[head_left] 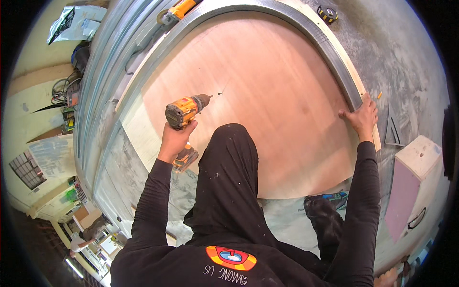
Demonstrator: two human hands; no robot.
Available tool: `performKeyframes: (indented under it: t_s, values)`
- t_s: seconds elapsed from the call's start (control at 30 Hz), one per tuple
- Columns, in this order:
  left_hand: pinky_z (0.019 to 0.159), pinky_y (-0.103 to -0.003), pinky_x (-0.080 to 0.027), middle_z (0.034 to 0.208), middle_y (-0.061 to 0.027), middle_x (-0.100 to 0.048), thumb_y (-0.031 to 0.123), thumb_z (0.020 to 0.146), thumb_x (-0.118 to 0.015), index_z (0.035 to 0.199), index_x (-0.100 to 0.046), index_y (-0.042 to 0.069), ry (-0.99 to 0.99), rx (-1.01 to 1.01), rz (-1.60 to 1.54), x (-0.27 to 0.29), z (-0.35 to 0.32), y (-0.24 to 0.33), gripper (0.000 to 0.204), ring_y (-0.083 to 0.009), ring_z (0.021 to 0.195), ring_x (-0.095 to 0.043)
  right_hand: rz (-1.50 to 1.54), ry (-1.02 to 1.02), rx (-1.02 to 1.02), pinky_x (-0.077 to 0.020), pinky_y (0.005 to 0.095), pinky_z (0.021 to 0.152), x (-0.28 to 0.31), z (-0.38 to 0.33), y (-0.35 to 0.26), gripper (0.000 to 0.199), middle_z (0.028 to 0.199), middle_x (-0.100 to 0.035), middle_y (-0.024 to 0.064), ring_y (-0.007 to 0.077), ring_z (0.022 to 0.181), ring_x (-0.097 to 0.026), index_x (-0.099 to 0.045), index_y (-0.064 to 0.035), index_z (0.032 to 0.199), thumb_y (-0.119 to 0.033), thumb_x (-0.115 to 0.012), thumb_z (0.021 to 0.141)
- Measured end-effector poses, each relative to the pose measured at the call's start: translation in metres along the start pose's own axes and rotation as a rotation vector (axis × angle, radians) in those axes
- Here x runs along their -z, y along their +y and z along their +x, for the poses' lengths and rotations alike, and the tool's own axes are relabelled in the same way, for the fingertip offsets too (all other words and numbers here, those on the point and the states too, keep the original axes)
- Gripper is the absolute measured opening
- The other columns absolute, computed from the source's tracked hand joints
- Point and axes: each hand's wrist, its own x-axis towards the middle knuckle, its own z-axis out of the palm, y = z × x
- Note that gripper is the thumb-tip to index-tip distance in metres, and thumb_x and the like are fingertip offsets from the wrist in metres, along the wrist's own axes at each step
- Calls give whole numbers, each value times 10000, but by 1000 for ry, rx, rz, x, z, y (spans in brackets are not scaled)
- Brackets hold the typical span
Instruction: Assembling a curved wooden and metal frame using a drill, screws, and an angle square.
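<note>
My left hand [177, 139] is wrapped round the grip of an orange and black cordless drill [182, 111]. The drill's bit points right and away from me, over a large reddish plywood sheet [267, 95] with a curved edge. A small dark screw or mark [219, 93] shows near the bit; I cannot tell whether the two touch. My right hand [363, 115] lies with its thumb spread at the right end of a curved grey metal track [330, 48]. Its fingers reach over the pale wooden strip along the track's outer side.
An orange power tool [178, 10] rests at the far left of the arc, near long metal profiles [103, 71]. A tape measure [327, 14] lies at the far right. To my right are a metal square [394, 126] and a wooden box [416, 177]. Another person [88, 234] is in the left background.
</note>
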Motion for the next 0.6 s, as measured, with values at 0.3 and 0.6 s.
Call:
performKeyframes:
  t_s: [0.3,0.6]
  values:
    - [640,-260,-483,879,-18,-696,180,885,-762,1065,-702,-10,-65,33,23,-9,8,7,268,-67,720,-588,0,6,9,-340,517,1095,3,-2,-2,1184,1407,-475,194,390,1316,-427,-339,-81,1481,-453,-935,528]
    - [761,-279,-512,968,-46,-728,160,883,-757,1083,-701,-13,-41,-48,30,-9,10,3,271,-106,855,-660,-4,12,10,-336,512,1099,5,-2,-2,1188,1414,-470,187,388,1319,-425,-345,-88,1480,-462,-941,523]
